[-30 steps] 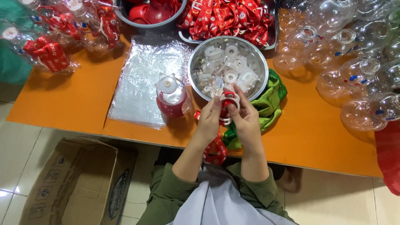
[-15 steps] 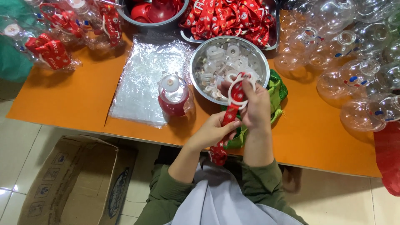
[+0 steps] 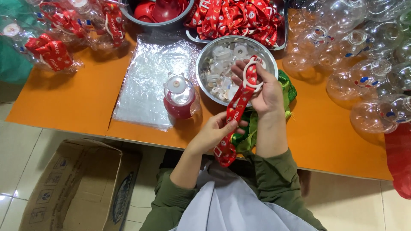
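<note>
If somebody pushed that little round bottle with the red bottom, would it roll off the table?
Probably not at once: the small bottle stands upright on the orange table, so a gentle push would likely just slide it. A harder shove might tip it, and its round body would then probably roll. It looks like thin clear plastic, so it is likely light and easy to knock.

A brown cardboard box [image 3: 81, 184] stands open on the tiled floor at lower left, below the table edge, with dark printed marks on its side flaps. A stack of flat clear plastic bags [image 3: 150, 85] lies on the orange table, left of the steel bowl. At upper left, filled clear bags [image 3: 51, 53] hold bottles and red straps. No signs or screens are visible.
</note>
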